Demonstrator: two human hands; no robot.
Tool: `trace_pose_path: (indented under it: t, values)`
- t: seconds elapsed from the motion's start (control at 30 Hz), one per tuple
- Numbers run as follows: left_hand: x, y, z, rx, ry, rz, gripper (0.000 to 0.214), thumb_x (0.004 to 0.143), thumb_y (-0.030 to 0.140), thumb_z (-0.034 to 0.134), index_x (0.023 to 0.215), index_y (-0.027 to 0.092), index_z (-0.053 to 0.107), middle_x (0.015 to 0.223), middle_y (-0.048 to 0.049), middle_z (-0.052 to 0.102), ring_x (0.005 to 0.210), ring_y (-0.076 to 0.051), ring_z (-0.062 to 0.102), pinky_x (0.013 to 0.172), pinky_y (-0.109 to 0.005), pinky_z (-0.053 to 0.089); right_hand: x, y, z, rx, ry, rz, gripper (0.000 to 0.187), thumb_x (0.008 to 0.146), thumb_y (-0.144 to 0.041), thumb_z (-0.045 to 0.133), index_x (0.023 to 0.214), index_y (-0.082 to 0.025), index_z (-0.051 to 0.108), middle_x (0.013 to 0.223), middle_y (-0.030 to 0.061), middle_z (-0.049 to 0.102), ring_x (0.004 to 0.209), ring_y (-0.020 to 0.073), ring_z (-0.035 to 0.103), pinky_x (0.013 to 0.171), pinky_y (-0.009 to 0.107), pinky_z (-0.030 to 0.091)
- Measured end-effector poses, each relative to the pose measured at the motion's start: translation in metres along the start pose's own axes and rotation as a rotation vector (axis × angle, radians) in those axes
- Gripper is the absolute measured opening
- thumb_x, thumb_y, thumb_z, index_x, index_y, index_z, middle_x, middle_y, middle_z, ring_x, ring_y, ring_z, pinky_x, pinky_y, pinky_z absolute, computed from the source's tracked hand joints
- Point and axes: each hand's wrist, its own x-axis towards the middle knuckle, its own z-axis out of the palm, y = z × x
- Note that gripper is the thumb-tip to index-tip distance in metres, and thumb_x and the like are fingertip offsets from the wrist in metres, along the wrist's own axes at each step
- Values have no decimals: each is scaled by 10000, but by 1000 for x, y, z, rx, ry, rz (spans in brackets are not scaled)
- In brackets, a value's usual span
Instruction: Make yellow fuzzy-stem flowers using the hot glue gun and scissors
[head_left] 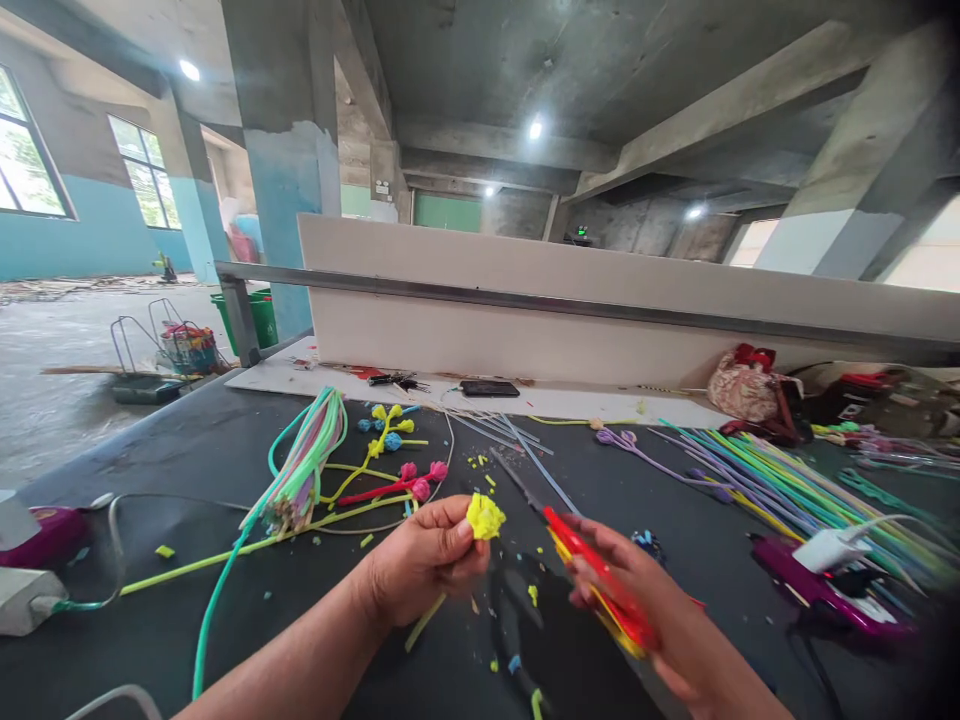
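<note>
My left hand [431, 555] is closed, its thumb and fingers pinching a small crumpled yellow flower [486, 516]. A yellow-green stem [424, 622] shows just below that hand; whether it joins the flower is hidden. To the right, my right hand [637, 590] is wrapped around a pliers-like tool [592, 565] with red and yellow handles. Its long dark tip points away from me, apart from the flower; motion blurs the tool. Beyond my left hand lie a red stem with pink flowers [394, 485] and a yellow stem with blue and yellow buds [382, 435].
A bundle of green and purple strands [311, 450] lies at left, more coloured strands [780, 480] at right. Purple devices with plugs [832, 590] sit at both sides. Yellow scraps dot the black table [360, 650]. A phone [489, 388] lies by the white panel [525, 340].
</note>
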Motion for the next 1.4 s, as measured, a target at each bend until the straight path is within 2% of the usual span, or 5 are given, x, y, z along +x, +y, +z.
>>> trace_pose_path:
  t: [0.1, 0.23, 0.43, 0.6, 1.4]
  values:
    - [-1, 1, 1, -5, -4, -14, 268, 770, 375, 646, 721, 150, 508, 507, 54, 350, 415, -45, 217, 407, -185, 167, -19, -6, 3, 308, -120, -96, 429, 738, -407, 665, 1133, -271, 566, 667, -53, 552, 601, 113, 583, 788, 376, 537]
    - [-1, 3, 3, 2, 21, -17, 271, 750, 374, 664, 714, 148, 518, 508, 52, 354, 418, -43, 212, 407, -184, 166, -32, 8, 21, 228, -226, -116, 505, 730, -438, 681, 1197, -296, 551, 627, -61, 530, 476, 85, 533, 661, 349, 560]
    - [-2, 0, 3, 4, 54, -3, 265, 729, 367, 691, 730, 142, 550, 520, 52, 348, 431, -48, 232, 406, -186, 191, -35, 15, 27, -270, 100, -485, 372, 790, -294, 586, 1162, -302, 576, 921, 39, 647, 756, 170, 641, 672, 268, 557]
    - [-2, -2, 5, 4, 66, 1, 281, 699, 375, 718, 723, 140, 566, 539, 49, 373, 435, -44, 246, 407, -186, 191, -41, 3, 15, -771, 135, -651, 492, 736, -144, 577, 1201, -290, 514, 1133, 57, 607, 1014, 197, 614, 827, 269, 536]
    - [-5, -1, 11, 14, 31, -26, 264, 689, 360, 736, 682, 133, 599, 488, 52, 389, 424, -42, 298, 418, -187, 214, -39, 10, 8, -1041, 136, -852, 557, 675, -63, 501, 1203, -231, 438, 976, 86, 639, 890, 217, 660, 607, 250, 552]
